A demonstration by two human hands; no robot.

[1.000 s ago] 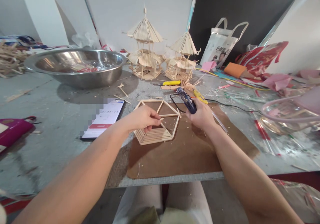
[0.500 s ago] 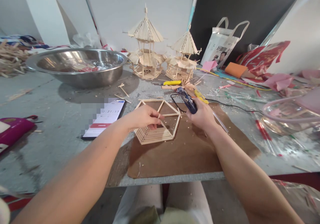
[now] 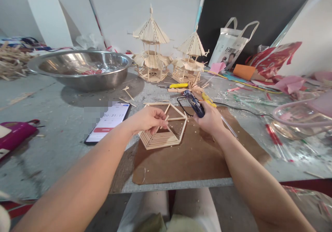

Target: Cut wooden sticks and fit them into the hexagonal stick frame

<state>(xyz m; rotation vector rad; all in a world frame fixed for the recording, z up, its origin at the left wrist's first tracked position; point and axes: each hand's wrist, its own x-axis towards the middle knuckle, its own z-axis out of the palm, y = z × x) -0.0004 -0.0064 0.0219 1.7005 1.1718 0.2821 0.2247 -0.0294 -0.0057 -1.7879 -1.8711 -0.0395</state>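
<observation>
My left hand (image 3: 154, 119) is closed in a pinch on a short wooden stick (image 3: 167, 117), whose end shows at the fingertips. It is above a flat hexagonal stick frame (image 3: 183, 131), hiding part of its left side. The frame's front section is filled with parallel sticks; other sections are open. My right hand (image 3: 210, 116) is wrapped around a dark blue glue gun (image 3: 195, 104), its nozzle end pointing away from me, right of the frame's far corner. A clear glue stick (image 3: 228, 126) shows behind that hand. Beneath the frame lies a brown sheet (image 3: 186, 166).
Two stick pagodas (image 3: 151, 35) stand at the back, near a yellow cutter knife (image 3: 178, 85). Leftward are a phone (image 3: 110, 123), a steel basin (image 3: 90, 78) and a magenta tool (image 3: 17, 135). A black cord (image 3: 241, 110) runs right towards a clear bowl (image 3: 293, 124).
My left hand has risen slightly away from the front section, and the stick's end now shows above its fingertips. My right hand and the glue gun are almost unmoved.
</observation>
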